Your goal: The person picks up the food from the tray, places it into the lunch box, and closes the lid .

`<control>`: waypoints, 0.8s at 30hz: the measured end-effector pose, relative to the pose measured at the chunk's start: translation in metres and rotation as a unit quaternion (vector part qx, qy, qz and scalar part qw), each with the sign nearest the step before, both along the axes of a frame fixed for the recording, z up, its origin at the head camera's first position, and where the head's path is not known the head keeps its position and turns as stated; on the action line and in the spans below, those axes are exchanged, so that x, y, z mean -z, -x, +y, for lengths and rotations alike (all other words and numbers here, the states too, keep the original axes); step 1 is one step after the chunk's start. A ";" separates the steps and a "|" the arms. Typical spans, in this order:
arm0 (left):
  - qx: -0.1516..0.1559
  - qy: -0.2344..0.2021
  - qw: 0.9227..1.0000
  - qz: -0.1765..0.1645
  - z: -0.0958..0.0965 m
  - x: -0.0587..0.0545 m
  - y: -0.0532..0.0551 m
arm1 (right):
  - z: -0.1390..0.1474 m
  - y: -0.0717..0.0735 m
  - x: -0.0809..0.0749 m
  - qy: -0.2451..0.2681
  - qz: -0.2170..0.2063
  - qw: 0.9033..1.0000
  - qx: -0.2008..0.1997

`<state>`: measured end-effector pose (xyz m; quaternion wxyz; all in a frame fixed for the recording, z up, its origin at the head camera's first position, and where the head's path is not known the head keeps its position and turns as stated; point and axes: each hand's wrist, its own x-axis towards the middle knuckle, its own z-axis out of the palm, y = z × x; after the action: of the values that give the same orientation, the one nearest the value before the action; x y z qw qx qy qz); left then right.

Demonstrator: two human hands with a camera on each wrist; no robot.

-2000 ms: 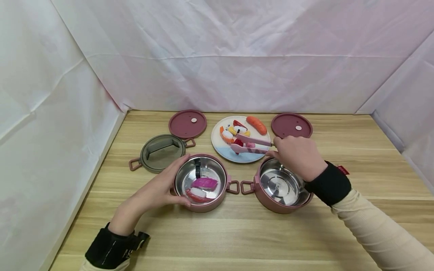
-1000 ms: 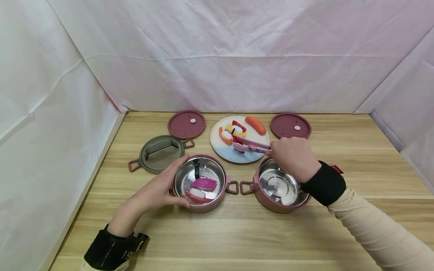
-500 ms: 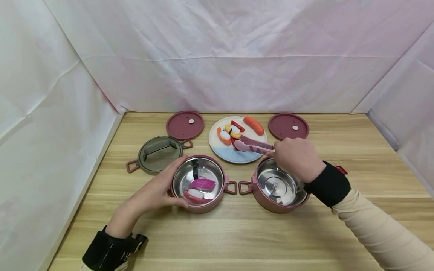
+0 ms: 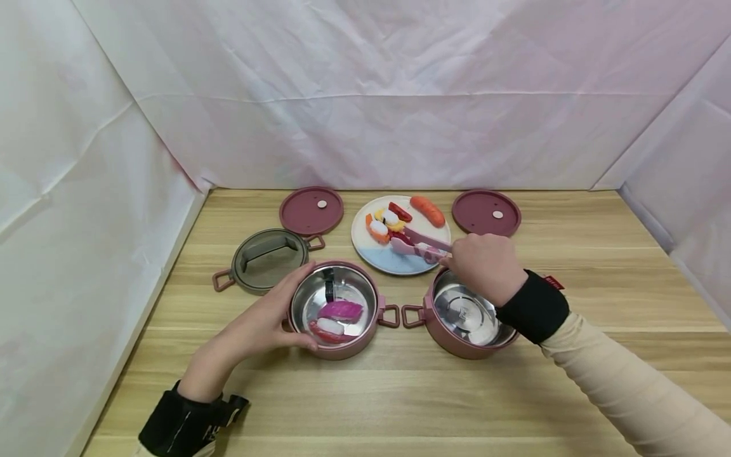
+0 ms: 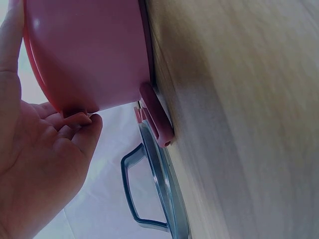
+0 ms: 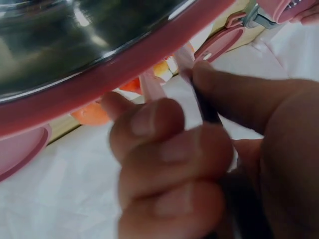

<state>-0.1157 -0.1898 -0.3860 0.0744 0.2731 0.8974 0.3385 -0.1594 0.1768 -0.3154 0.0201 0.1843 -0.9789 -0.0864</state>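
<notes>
My left hand (image 4: 268, 317) grips the left pink pot (image 4: 335, 353) by its side, thumb at the near rim and fingers around the far side. Inside that steel-lined pot lie a purple toy sushi piece (image 4: 341, 310), a red-and-white one (image 4: 331, 331) and a black-banded one (image 4: 329, 289). My right hand (image 4: 485, 266) holds pink tongs (image 4: 404, 247) by their dark handle (image 6: 205, 107), fingers curled around it. The tongs' tips are over the plate (image 4: 378, 259), at a dark red food piece partly hidden by them. Beside the tips sit orange (image 4: 377, 230) and yellow (image 4: 391, 218) toy sushi.
A toy sausage (image 4: 427, 211) and a red strip (image 4: 400, 212) also lie on the plate. Under my right wrist stands a second pink pot (image 4: 457, 336), its handle close to the left pot's. A grey-green handled lid (image 4: 268, 270) and two maroon lids (image 4: 311, 211) (image 4: 485, 211) lie farther back.
My right hand has shifted slightly left with the tongs, whose tips now work lower on the plate. The yellow sushi has moved a little left. My left hand stays on its pot.
</notes>
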 end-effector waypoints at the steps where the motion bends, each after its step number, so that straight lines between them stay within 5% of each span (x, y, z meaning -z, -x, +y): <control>1: 0.001 0.000 1.000 0.001 0.000 0.000 0.000 | 0.000 0.001 0.001 -0.003 0.007 1.000 -0.004; 8: 0.002 -0.003 1.000 0.000 -0.001 0.001 0.000 | 0.007 0.003 0.005 -0.003 0.071 0.996 -0.046; 24: -0.004 0.000 1.000 -0.006 0.000 0.000 0.000 | 0.023 -0.002 -0.008 0.007 0.057 0.998 -0.040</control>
<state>-0.1159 -0.1900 -0.3862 0.0784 0.2680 0.8977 0.3408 -0.1577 0.2003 -0.3078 0.0808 0.2182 -0.9684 -0.0894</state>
